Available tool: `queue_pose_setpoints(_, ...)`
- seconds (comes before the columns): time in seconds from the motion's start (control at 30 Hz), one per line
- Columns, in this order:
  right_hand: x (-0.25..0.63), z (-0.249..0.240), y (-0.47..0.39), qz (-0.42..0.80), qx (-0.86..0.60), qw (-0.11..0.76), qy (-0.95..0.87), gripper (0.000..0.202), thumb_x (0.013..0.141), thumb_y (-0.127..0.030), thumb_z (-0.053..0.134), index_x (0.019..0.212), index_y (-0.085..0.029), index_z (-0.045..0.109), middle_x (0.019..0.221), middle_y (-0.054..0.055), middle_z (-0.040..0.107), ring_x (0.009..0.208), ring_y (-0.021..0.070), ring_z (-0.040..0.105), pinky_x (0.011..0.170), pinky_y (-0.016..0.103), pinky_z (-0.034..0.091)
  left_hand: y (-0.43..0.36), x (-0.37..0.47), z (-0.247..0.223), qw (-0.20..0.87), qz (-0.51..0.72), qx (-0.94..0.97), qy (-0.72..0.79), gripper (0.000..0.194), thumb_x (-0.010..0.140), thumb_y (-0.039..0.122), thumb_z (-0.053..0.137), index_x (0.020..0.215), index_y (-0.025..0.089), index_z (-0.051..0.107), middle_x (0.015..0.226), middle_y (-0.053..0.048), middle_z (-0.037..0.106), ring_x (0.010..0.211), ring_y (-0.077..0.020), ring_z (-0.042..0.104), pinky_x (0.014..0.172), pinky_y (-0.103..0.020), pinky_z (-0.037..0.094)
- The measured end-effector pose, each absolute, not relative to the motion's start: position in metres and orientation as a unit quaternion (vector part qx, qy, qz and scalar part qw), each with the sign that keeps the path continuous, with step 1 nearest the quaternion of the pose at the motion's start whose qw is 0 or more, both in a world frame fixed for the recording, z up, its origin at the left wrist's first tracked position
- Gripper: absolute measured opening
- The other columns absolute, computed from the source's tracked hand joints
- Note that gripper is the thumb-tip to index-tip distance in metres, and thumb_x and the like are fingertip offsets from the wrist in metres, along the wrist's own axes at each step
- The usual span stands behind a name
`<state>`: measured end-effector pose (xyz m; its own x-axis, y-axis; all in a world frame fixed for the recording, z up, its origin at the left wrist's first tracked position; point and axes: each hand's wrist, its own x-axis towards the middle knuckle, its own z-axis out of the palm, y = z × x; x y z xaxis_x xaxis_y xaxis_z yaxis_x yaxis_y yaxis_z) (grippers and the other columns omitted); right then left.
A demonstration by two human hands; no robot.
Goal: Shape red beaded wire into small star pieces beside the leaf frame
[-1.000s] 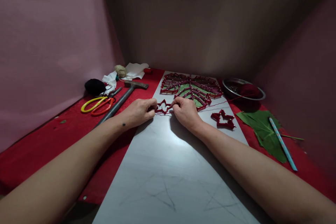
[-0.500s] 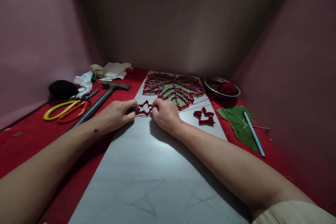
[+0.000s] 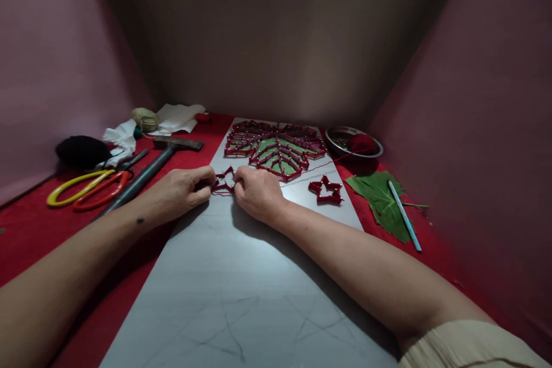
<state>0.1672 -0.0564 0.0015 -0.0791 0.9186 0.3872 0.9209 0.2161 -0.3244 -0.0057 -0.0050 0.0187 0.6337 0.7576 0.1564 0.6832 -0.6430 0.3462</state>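
Observation:
A small star of nails wound with dark red thread stands on the white board, between my two hands. My left hand is closed at the star's left point, thumb and forefinger pinched together; what they hold is too small to make out. My right hand is closed at the star's right side, its fingertips pinching red thread that trails toward the ball of red thread. The star's outer points are partly hidden by my fingers. Farther right stands a second red thread star.
Behind the hands is a large leaf shape of nails and thread. To the left lie a hammer, scissors and black yarn. To the right are a metal bowl, a green leaf and a pen.
The whole view has shifted slightly, so things appear farther left. Both hands stay pinched at the small star with little visible movement relative to it.

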Motion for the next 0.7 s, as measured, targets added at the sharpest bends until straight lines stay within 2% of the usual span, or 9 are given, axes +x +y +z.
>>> queue_pose_setpoints(0.47, 0.1664, 0.0013, -0.0572, -0.022, -0.632, 0.235, -0.738, 0.023, 0.081, -0.026, 0.040, 0.089, -0.022, 0.061, 0.081, 0.003, 0.069, 0.070, 0.0174, 0.059, 0.059, 0.029, 0.036, 0.0003, -0.0065, 0.0172, 0.116, 0.121, 0.903, 0.395, 0.017, 0.073, 0.028, 0.039, 0.078, 0.019, 0.053, 0.069, 0.000, 0.058, 0.061, -0.0135, 0.052, 0.060, -0.024, 0.038)
queue_pose_setpoints(0.7, 0.1625, 0.0033, -0.0619, -0.045, -0.608, 0.250, -0.752, 0.020, 0.080, -0.023, 0.040, 0.088, -0.020, 0.058, 0.086, 0.002, 0.068, 0.071, 0.0162, 0.058, 0.057, 0.029, 0.035, 0.0000, -0.0065, 0.0174, 0.118, 0.124, 0.904, 0.392, 0.017, 0.073, 0.028, 0.040, 0.078, 0.019, 0.053, 0.069, 0.000, 0.059, 0.062, -0.0139, 0.053, 0.061, -0.025, 0.039)
